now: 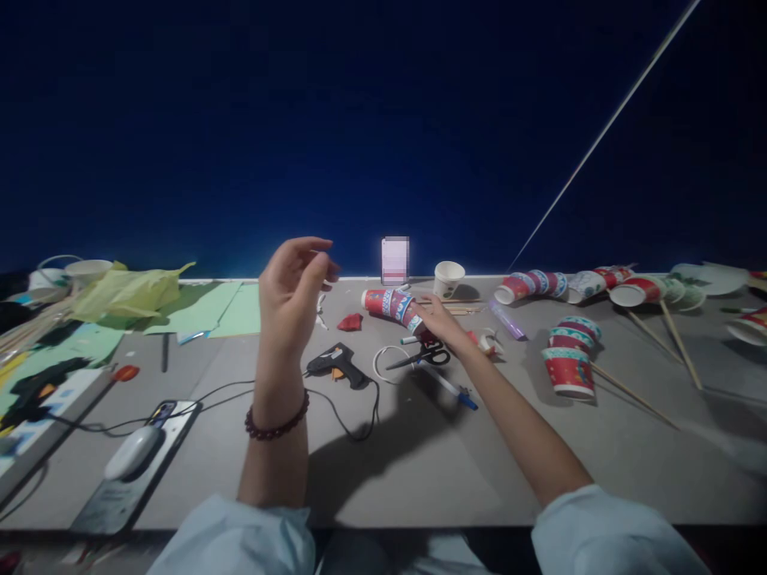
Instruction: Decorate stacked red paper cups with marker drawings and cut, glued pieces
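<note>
My left hand (293, 291) is raised above the table, its fingers loosely curled and apart from the thumb, with nothing in it. A curved row of nested paper cups (387, 303), red with blue and white patterns, lies toward the back of the table. At its right end is my right hand (447, 326), fingers closed about the last cup; the fingertips are partly hidden. Black-handled scissors (432, 353) lie just below that hand, with a blue-capped marker (452, 389) nearby. A black glue gun (340, 363) rests on the table between my arms.
Similar cup rows, some on wooden sticks, lie at right, one of them (569, 359) nearest me. A white paper cup (449, 279) and a phone (395, 262) stand at the back. Left are green paper (195, 310), a power strip (51, 423), cables and another phone (111, 503) under a white mouse (133, 452).
</note>
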A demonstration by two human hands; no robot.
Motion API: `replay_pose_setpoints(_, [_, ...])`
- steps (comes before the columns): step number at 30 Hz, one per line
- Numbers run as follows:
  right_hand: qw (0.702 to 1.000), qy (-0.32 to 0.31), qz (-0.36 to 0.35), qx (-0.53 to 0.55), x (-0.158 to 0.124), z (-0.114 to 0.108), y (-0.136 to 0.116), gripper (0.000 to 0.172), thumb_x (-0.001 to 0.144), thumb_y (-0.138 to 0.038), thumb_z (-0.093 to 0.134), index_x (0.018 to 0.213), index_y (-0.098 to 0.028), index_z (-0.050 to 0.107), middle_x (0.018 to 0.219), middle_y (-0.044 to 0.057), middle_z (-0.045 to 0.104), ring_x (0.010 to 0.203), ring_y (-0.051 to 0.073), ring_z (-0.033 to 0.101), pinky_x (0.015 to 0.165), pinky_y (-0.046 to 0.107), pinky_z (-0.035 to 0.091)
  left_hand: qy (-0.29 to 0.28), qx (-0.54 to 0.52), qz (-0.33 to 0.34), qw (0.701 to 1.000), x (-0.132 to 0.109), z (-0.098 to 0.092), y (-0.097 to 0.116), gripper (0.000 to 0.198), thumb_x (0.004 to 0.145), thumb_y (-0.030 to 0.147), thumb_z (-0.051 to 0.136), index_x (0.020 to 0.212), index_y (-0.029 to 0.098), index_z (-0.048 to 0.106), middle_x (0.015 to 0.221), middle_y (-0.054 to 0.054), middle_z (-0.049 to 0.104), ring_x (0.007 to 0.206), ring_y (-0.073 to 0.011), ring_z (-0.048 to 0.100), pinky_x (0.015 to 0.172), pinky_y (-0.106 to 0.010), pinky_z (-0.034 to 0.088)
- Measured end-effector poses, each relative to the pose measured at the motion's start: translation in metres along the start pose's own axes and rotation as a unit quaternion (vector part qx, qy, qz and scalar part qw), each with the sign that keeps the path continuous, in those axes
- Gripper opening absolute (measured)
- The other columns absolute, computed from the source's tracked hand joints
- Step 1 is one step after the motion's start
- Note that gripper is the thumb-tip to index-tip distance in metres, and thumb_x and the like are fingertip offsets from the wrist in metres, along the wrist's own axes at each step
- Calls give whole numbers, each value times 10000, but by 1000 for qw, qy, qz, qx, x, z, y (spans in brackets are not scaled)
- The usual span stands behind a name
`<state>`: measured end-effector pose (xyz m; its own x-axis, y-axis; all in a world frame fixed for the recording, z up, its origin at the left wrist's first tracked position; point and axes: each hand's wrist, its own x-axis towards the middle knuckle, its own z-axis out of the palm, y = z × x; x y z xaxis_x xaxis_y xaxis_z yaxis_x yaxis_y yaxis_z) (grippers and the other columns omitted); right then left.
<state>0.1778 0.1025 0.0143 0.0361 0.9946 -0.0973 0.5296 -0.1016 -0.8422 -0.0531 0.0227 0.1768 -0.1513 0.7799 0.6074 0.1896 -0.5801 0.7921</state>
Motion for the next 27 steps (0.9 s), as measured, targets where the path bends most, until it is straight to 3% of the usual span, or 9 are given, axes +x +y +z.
replay_pose_setpoints(3, [1000,20,-2,-18,-1,-5,-7,529,868,-526,477,1256,-168,458,1131,159,647,973,224,640,859,360,463,-40,61,4,997,-3,2,2,223,843,384,567,970,218,643,767,-24,638,678,-140,595,576,-264,479])
replay_pose_setpoints(6, [996,44,-27,-72,-6,-23,-18,475,868,-517,480,1176,-160,535,1094,165,662,979,243,640,859,363,461,-58,88,11,994,-8,3,9,232,850,380,560,984,210,644,774,-27,635,693,-144,593,595,-261,480])
replay_pose_setpoints(10, [986,98,-63,-122,-26,-74,-33,399,848,-447,527,1143,-181,568,1026,119,685,889,217,658,773,317,490,-67,99,13,993,-12,2,16,226,849,366,565,990,208,643,770,-24,629,682,-141,579,597,-259,475])
replay_pose_setpoints(13, [962,134,-51,-231,-37,-118,-31,334,798,-441,579,1037,-213,627,941,77,707,855,238,656,779,344,485,-65,97,14,993,-12,1,19,217,850,355,566,985,204,642,770,-23,626,678,-137,576,595,-253,472])
replay_pose_setpoints(16, [948,72,-27,-310,-38,-144,-16,321,757,-350,622,1039,-197,644,1006,91,696,890,256,648,787,348,482,-72,96,19,993,-14,4,20,207,855,343,560,987,203,637,775,-21,627,677,-133,578,584,-246,467])
replay_pose_setpoints(20, [950,-53,14,-308,-32,-147,9,380,722,-223,617,1099,-175,639,1000,107,689,779,232,661,688,313,502,-130,121,30,984,-25,18,23,210,865,336,546,1012,206,622,794,-22,636,679,-133,588,580,-250,468])
replay_pose_setpoints(22, [955,-93,10,-282,-33,-142,20,357,686,-214,650,1042,-186,665,963,95,697,766,228,661,685,303,506,-190,127,20,973,-32,28,25,230,869,350,536,1031,209,619,810,-30,645,680,-138,592,566,-254,465])
replay_pose_setpoints(25, [959,-104,-12,-262,-43,-136,33,284,706,-245,642,985,-203,678,927,77,707,823,242,660,738,317,506,-297,111,-7,948,-39,42,21,262,884,385,502,1054,225,621,820,-37,653,690,-151,600,545,-257,458])
replay_pose_setpoints(27, [966,-66,-29,-249,-52,-134,40,288,772,-275,578,1038,-196,654,990,92,699,839,242,656,769,338,503,-330,103,-17,938,-43,51,12,271,879,414,499,1033,230,627,824,-38,656,671,-152,597,520,-253,444])
